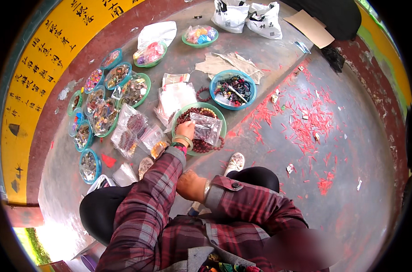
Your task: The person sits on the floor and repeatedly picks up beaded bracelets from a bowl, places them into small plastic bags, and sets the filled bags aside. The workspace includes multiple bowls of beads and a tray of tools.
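My left hand [186, 132] reaches over a green plastic basket [223, 119], its fingers closed on the edge of a clear plastic bag [207, 128]. Under and around the bag, dark red bead strings [201, 146] fill the basket, with some lighter beads among them. Nearer to me, my right hand [191, 187] is curled beside my left forearm, above my lap. Its fingertips are hidden, so I cannot make out what it holds, if anything. Just behind the green basket stands a blue basket [233, 107] of dark cords and bracelets.
Plastic packets [172, 97] and bagged bracelets [132, 127] lie left of the green basket. Farther left are several small baskets of trinkets, including a blue one [89, 167]. White bags [231, 17] stand at the back. Red paper scraps [305, 124] litter the floor at right.
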Tool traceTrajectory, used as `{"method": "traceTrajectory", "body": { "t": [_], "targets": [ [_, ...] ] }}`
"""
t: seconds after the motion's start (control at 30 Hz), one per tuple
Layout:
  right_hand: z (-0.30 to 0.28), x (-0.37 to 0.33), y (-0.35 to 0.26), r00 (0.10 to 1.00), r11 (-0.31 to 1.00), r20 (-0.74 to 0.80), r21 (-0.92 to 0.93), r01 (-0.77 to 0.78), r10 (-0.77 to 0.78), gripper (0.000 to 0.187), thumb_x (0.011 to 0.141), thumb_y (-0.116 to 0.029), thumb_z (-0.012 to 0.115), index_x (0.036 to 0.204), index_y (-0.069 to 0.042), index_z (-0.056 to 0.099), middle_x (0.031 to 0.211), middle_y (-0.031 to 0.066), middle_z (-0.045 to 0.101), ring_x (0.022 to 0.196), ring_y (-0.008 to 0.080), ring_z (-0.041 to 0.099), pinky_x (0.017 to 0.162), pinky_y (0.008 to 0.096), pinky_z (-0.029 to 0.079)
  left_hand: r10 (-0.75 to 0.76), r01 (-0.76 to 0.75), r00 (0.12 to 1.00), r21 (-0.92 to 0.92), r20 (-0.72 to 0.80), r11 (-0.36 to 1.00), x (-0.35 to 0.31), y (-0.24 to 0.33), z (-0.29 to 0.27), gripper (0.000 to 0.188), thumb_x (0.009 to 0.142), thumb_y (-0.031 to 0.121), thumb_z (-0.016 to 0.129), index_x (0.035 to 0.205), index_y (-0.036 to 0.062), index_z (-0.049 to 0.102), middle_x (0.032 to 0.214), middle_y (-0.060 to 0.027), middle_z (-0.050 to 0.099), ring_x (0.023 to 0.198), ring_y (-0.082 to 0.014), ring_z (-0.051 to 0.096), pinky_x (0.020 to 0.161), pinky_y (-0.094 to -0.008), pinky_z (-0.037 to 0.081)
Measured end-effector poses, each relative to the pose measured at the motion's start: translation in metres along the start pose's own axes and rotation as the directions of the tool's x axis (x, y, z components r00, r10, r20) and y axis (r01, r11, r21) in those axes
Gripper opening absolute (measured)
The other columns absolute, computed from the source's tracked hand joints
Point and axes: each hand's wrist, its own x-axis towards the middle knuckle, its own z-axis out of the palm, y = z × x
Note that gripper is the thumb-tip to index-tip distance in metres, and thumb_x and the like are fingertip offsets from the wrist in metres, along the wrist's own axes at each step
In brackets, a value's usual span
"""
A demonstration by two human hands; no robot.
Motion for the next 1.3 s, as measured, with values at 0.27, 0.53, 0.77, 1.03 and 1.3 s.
{"method": "traceTrajectory", "body": {
  "t": [0.27, 0.53, 0.77, 1.03, 1.3],
  "targets": [
    [-0.016, -0.003, 0.006, 0.999, 0.997, -0.013, -0.051, -0.053, 0.053, 0.015, 0.078, -0.016, 0.053, 0.084, -0.011, 0.067, 0.084, 0.0084, 0.067, 0.077, 0.0242, 0.065, 0.064, 0.0373, 0.047, 0.328, -0.320, 0.944, 0.125, -0.047, 0.939, -0.008, 0.032, -0.027, 0.025, 0.083, 0.025, 0.054, 0.086, 0.0034, 0.065, 0.082, -0.0173, 0.062, 0.081, -0.0345, 0.057, 0.073, -0.0417, 0.044],
    [-0.006, 0.007, 0.006, 0.997, 0.997, 0.005, -0.029, -0.072, 0.072, 0.016, 0.080, -0.015, 0.052, 0.083, -0.011, 0.067, 0.087, 0.0084, 0.067, 0.079, 0.0242, 0.065, 0.064, 0.0370, 0.047, 0.447, -0.445, 0.891, 0.047, -0.079, 0.894, -0.013, 0.052, -0.035, 0.018, 0.080, 0.020, 0.060, 0.085, 0.0031, 0.066, 0.081, -0.0162, 0.062, 0.078, -0.0327, 0.059, 0.071, -0.0381, 0.046],
    [0.000, 0.003, 0.016, 0.997, 0.994, -0.078, -0.106, -0.006, -0.002, 0.015, 0.077, -0.014, 0.053, 0.078, -0.010, 0.068, 0.082, 0.0074, 0.067, 0.075, 0.0234, 0.065, 0.060, 0.0375, 0.047, 0.487, -0.484, 0.866, 0.049, -0.118, 0.873, -0.014, 0.072, -0.058, 0.018, 0.079, 0.016, 0.063, 0.088, 0.0002, 0.065, 0.079, -0.0143, 0.063, 0.074, -0.0265, 0.061, 0.068, -0.0317, 0.047],
    [-0.053, -0.009, 0.033, 0.989, 0.989, -0.095, 0.113, -0.099, 0.110, 0.016, 0.075, -0.012, 0.052, 0.076, -0.007, 0.066, 0.077, 0.0140, 0.065, 0.074, 0.0322, 0.064, 0.066, 0.0418, 0.051, 0.530, -0.533, 0.845, -0.042, -0.067, 0.845, -0.013, 0.079, -0.095, 0.017, 0.080, 0.015, 0.061, 0.089, 0.0004, 0.065, 0.082, -0.0149, 0.063, 0.075, -0.0283, 0.061, 0.069, -0.0332, 0.047],
    [-0.122, -0.060, 0.123, 0.525, 0.680, -0.595, 0.732, 0.043, 0.608, 0.042, 0.073, -0.011, 0.068, 0.112, 0.000, 0.056, 0.104, 0.0119, 0.061, 0.097, 0.0206, 0.058, 0.083, 0.0303, 0.045, 0.505, -0.431, 0.815, -0.284, 0.286, 0.857, -0.034, 0.104, -0.130, 0.017, 0.082, 0.011, 0.061, 0.093, -0.0007, 0.065, 0.082, -0.0083, 0.064, 0.077, -0.0147, 0.059, 0.069, -0.0267, 0.046]
  ]
}}
